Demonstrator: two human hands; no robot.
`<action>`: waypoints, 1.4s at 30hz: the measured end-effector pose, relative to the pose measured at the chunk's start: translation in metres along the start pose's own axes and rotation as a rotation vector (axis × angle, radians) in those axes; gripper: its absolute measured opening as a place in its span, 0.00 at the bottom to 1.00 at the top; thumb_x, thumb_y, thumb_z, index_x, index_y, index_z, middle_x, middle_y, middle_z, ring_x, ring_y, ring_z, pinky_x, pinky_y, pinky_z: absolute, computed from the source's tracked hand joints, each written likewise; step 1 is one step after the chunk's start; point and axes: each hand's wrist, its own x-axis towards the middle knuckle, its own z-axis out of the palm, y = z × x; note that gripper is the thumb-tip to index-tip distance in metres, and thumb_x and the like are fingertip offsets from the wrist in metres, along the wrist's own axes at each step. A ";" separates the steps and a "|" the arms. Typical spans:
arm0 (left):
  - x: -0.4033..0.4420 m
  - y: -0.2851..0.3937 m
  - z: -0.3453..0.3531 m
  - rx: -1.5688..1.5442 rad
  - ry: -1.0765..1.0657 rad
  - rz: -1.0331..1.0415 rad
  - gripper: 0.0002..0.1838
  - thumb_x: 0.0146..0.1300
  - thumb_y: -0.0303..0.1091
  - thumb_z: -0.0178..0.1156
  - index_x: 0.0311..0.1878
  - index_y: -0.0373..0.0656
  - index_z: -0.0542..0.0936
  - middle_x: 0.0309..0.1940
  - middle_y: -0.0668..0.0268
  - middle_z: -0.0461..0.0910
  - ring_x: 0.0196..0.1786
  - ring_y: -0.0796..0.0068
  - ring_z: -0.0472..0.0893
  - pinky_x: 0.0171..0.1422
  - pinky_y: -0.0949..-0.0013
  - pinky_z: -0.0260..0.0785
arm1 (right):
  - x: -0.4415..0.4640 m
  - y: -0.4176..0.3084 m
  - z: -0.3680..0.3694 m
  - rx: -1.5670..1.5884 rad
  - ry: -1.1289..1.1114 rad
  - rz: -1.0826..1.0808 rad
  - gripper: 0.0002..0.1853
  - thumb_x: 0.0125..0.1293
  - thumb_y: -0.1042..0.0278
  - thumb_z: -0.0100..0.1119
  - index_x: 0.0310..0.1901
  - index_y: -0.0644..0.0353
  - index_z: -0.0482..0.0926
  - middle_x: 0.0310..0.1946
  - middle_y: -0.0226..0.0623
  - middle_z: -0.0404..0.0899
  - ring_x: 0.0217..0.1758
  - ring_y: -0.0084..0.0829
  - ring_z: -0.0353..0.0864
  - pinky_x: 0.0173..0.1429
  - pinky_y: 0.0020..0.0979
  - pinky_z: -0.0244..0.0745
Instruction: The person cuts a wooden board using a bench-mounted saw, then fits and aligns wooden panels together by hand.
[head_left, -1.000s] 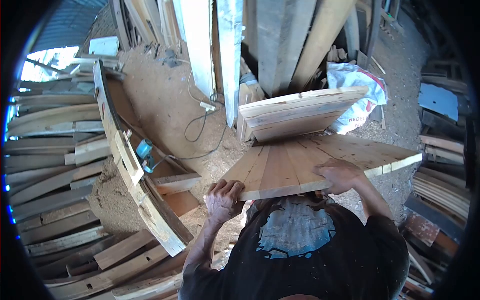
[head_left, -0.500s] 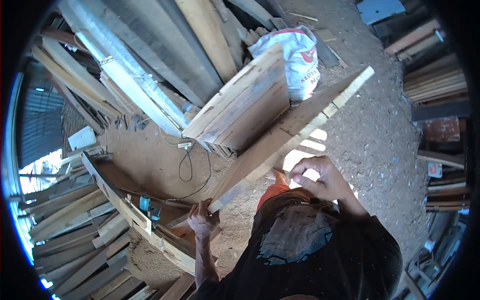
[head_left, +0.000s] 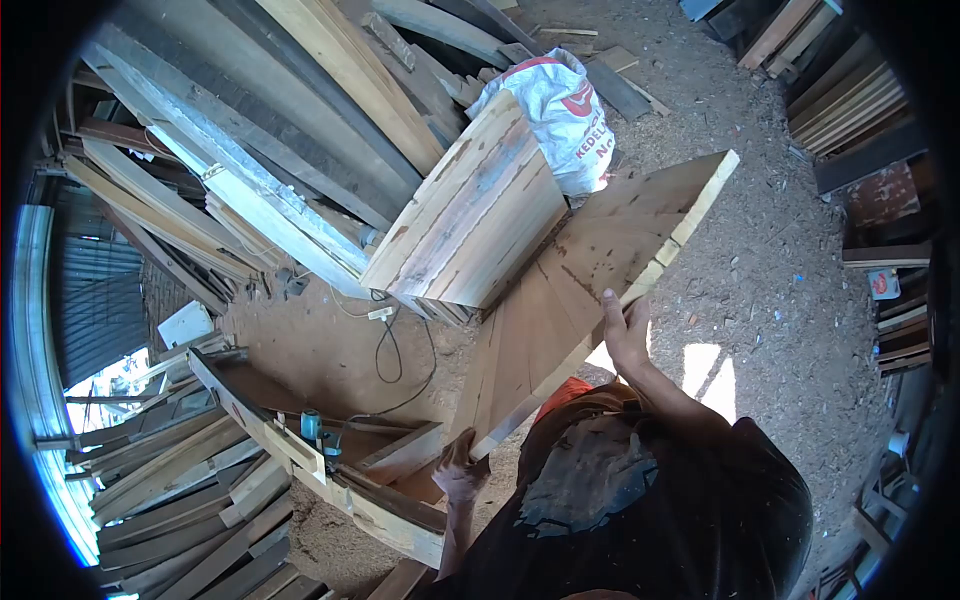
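Observation:
A wide wooden panel (head_left: 575, 290), made of several boards, slants across the middle in front of my body. My left hand (head_left: 461, 472) is closed around its lower-left corner. Along the near edge, my right hand (head_left: 628, 338) grips the panel with the thumb on top and the other fingers hidden underneath. The panel's far side is close to another panel (head_left: 470, 205) that leans on a stack; whether they touch I cannot tell. Dark stains mark the upper part of the held panel.
A white sack (head_left: 570, 125) stands behind the panels. Long planks (head_left: 300, 90) lean at the upper left. On the left, a wooden frame (head_left: 262, 425) carries a teal power tool (head_left: 311, 427), with a cord (head_left: 432, 360) on the dirt floor. More timber (head_left: 845, 115) is stacked at right.
My right hand has come from above my lap onto the panel's near edge and taken hold. The panel has tilted, showing more of its broad face. My left hand still holds its corner.

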 end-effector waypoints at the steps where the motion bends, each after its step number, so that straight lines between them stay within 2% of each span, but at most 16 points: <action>1: -0.003 0.002 -0.002 -0.024 -0.075 -0.032 0.28 0.52 0.47 0.75 0.56 0.46 0.82 0.50 0.57 0.86 0.52 0.58 0.86 0.56 0.58 0.79 | -0.002 0.004 0.000 0.001 0.027 -0.023 0.13 0.76 0.64 0.59 0.50 0.64 0.69 0.38 0.32 0.71 0.39 0.21 0.66 0.43 0.28 0.64; 5: 0.037 -0.001 -0.029 -0.342 -0.600 0.214 0.40 0.57 0.45 0.74 0.72 0.43 0.72 0.68 0.47 0.74 0.71 0.47 0.73 0.73 0.54 0.66 | -0.009 0.022 -0.009 -0.064 0.075 -0.042 0.11 0.75 0.68 0.58 0.47 0.63 0.67 0.35 0.29 0.67 0.36 0.20 0.64 0.39 0.27 0.62; 6: 0.072 0.013 -0.046 -0.425 -0.921 0.206 0.47 0.62 0.47 0.71 0.79 0.41 0.60 0.78 0.47 0.60 0.80 0.48 0.59 0.82 0.55 0.52 | -0.010 0.026 -0.011 -0.081 0.076 -0.024 0.12 0.75 0.69 0.58 0.50 0.64 0.66 0.38 0.31 0.68 0.39 0.21 0.65 0.42 0.29 0.63; 9: 0.155 0.065 -0.045 -0.976 -0.788 0.369 0.52 0.66 0.61 0.64 0.78 0.28 0.57 0.78 0.44 0.59 0.81 0.51 0.59 0.84 0.53 0.46 | -0.011 0.025 -0.015 -0.065 0.049 0.084 0.20 0.73 0.75 0.55 0.61 0.68 0.62 0.52 0.43 0.71 0.54 0.31 0.72 0.60 0.34 0.67; 11: 0.197 0.140 -0.047 -1.575 -0.964 0.464 0.55 0.67 0.68 0.57 0.77 0.25 0.56 0.78 0.40 0.57 0.81 0.44 0.56 0.84 0.47 0.45 | -0.013 0.019 -0.017 -0.069 0.052 0.175 0.23 0.73 0.77 0.54 0.65 0.69 0.60 0.57 0.46 0.72 0.59 0.34 0.73 0.66 0.36 0.68; 14: 0.204 0.262 -0.046 -2.432 -1.347 0.783 0.55 0.69 0.68 0.53 0.77 0.23 0.55 0.78 0.36 0.54 0.81 0.40 0.55 0.82 0.36 0.44 | -0.021 0.039 -0.017 -0.095 0.183 0.126 0.15 0.74 0.70 0.55 0.57 0.65 0.66 0.40 0.34 0.69 0.36 0.24 0.65 0.41 0.30 0.65; 16: 0.197 0.307 -0.073 -2.806 -1.631 0.776 0.54 0.70 0.68 0.52 0.77 0.22 0.54 0.78 0.34 0.53 0.81 0.38 0.54 0.80 0.32 0.44 | -0.019 0.034 -0.019 -0.091 0.195 0.051 0.19 0.75 0.69 0.54 0.62 0.66 0.66 0.41 0.35 0.73 0.38 0.25 0.70 0.44 0.30 0.69; 19: 0.213 0.314 -0.096 -2.767 -1.796 0.726 0.47 0.71 0.63 0.54 0.73 0.24 0.63 0.71 0.32 0.65 0.69 0.38 0.72 0.73 0.40 0.62 | -0.018 0.023 -0.015 -0.117 0.206 -0.074 0.24 0.76 0.69 0.53 0.69 0.68 0.63 0.50 0.40 0.76 0.50 0.29 0.75 0.57 0.33 0.72; 20: 0.224 0.309 -0.098 -2.684 -1.923 0.685 0.47 0.70 0.63 0.57 0.71 0.24 0.67 0.67 0.31 0.69 0.63 0.39 0.78 0.68 0.43 0.69 | -0.022 0.015 -0.014 -0.046 0.163 0.093 0.26 0.76 0.70 0.52 0.71 0.68 0.59 0.61 0.43 0.72 0.63 0.33 0.70 0.69 0.36 0.64; 25: 0.295 0.264 -0.041 -2.367 -2.066 0.997 0.46 0.74 0.65 0.48 0.69 0.21 0.68 0.66 0.33 0.72 0.66 0.37 0.77 0.72 0.38 0.65 | -0.021 0.010 -0.009 0.005 0.116 0.159 0.31 0.76 0.73 0.48 0.75 0.68 0.50 0.67 0.47 0.66 0.69 0.37 0.66 0.73 0.37 0.60; 26: 0.319 0.253 -0.022 -2.329 -1.744 1.248 0.44 0.74 0.65 0.48 0.62 0.22 0.76 0.58 0.34 0.79 0.57 0.38 0.83 0.67 0.40 0.72 | -0.019 0.006 -0.007 0.013 0.129 0.138 0.30 0.75 0.75 0.47 0.74 0.69 0.50 0.66 0.48 0.65 0.69 0.37 0.66 0.73 0.38 0.60; 29: 0.383 0.171 0.004 -2.000 -0.700 0.533 0.35 0.73 0.56 0.57 0.66 0.29 0.73 0.57 0.41 0.81 0.61 0.46 0.82 0.69 0.40 0.70 | -0.015 0.001 -0.010 -0.004 0.134 0.092 0.31 0.74 0.77 0.46 0.74 0.70 0.49 0.67 0.49 0.65 0.70 0.37 0.66 0.73 0.38 0.60; 30: 0.411 0.141 0.016 -1.516 -0.308 0.370 0.37 0.70 0.54 0.61 0.68 0.29 0.70 0.61 0.44 0.78 0.64 0.47 0.79 0.71 0.45 0.68 | -0.015 0.000 -0.010 -0.011 0.126 0.082 0.31 0.74 0.77 0.46 0.75 0.70 0.49 0.67 0.49 0.65 0.70 0.37 0.66 0.73 0.38 0.60; 33: 0.483 0.075 0.038 0.104 0.107 0.422 0.41 0.61 0.48 0.71 0.70 0.33 0.69 0.63 0.44 0.75 0.65 0.38 0.75 0.70 0.46 0.66 | -0.017 0.000 -0.011 -0.040 0.108 0.098 0.32 0.74 0.76 0.47 0.75 0.71 0.48 0.67 0.49 0.65 0.70 0.38 0.66 0.74 0.38 0.60; 39: 0.561 -0.037 0.101 0.265 -0.328 -0.154 0.38 0.53 0.49 0.74 0.63 0.39 0.76 0.55 0.46 0.83 0.63 0.42 0.78 0.68 0.47 0.67 | -0.017 0.007 -0.016 -0.066 0.071 0.105 0.33 0.74 0.74 0.49 0.74 0.73 0.48 0.68 0.51 0.64 0.71 0.40 0.66 0.74 0.38 0.59; 42: 0.559 -0.033 0.112 0.392 -0.184 -0.157 0.32 0.51 0.50 0.76 0.57 0.45 0.83 0.51 0.49 0.86 0.57 0.45 0.84 0.62 0.50 0.74 | -0.018 0.006 -0.015 -0.097 0.084 0.095 0.34 0.73 0.74 0.49 0.74 0.74 0.47 0.68 0.52 0.64 0.71 0.40 0.66 0.74 0.38 0.59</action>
